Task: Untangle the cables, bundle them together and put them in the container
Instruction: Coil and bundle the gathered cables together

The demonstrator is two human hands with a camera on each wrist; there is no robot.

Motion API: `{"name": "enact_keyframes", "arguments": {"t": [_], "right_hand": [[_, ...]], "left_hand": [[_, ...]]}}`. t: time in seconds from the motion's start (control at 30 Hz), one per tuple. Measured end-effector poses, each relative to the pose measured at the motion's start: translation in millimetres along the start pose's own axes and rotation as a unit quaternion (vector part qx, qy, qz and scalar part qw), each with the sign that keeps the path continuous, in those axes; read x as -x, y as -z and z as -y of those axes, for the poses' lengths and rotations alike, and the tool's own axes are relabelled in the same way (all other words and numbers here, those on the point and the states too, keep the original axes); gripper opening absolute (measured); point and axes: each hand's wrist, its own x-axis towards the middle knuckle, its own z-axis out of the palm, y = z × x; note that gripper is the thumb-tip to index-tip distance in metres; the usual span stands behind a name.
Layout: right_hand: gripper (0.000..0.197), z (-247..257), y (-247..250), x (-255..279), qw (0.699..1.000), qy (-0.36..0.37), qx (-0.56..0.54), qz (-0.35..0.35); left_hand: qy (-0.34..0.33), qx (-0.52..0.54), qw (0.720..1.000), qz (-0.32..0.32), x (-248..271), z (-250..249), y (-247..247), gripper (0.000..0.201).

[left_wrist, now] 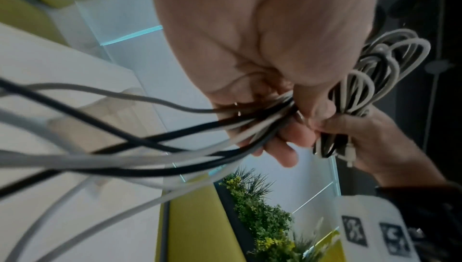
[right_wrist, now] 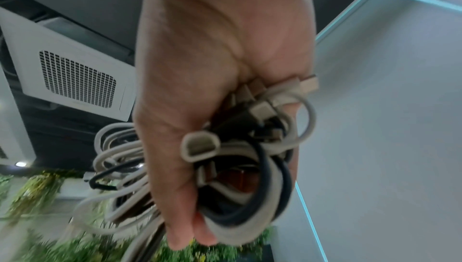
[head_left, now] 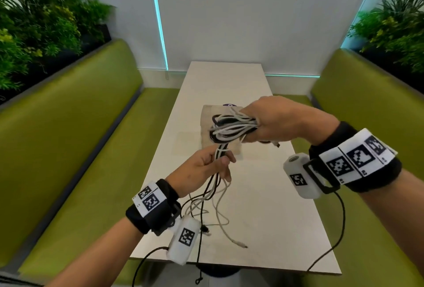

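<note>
Winding the cables point(head_left: 231, 126) into a coil above the table point(head_left: 263, 218)

Right hand point(head_left: 273, 119) clenches the white-and-black loops while left hand point(head_left: 204, 167) pinches the trailing strands (likely feeding slack); loose ends dangle near, container point(head_left: 207, 112) waits just beyond.

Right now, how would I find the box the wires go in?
Look along the long white table between the green benches. The container sits on it, beyond the right hand gripping the looped cables. It is see-through and squarish.
</note>
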Motion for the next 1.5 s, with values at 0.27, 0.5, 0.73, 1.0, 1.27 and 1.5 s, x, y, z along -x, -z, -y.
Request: {"name": "enact_keyframes", "arguments": {"t": [0.27, 0.5, 0.73, 1.0, 1.27, 1.5], "right_hand": [[0.017, -7, 26, 1, 0.989, -0.003, -0.119, -0.084], [0.007, 7, -9, -5, 0.943, -0.048, -0.301, -0.13], [0.034, 34, -65, -25, 0.913, -0.022, -0.4, -0.075], [0.019, 40, -77, -21, 0.849, -0.06, -0.515, -0.103], [0.039, 53, -89, -20, 0.883, -0.019, -0.466, -0.056], [0.031, 56, -90, -14, 0.824, 0.036, -0.566, -0.011]], "left_hand": [[-0.045, -0.039, 0.997, -0.04, -2, -5, 0, 0.024], [-0.12, 0.211, 0.94, -0.241, -14, -34, -7, 0.019], [-0.071, 0.245, 0.911, -0.324, -16, -40, -12, 0.027], [-0.017, 0.309, 0.923, -0.227, -9, -42, 0, 0.075], [-0.07, 0.123, 0.972, -0.188, -7, -39, 13, 0.061], [-0.066, 0.142, 0.971, -0.178, -10, -38, 12, 0.018]]}}
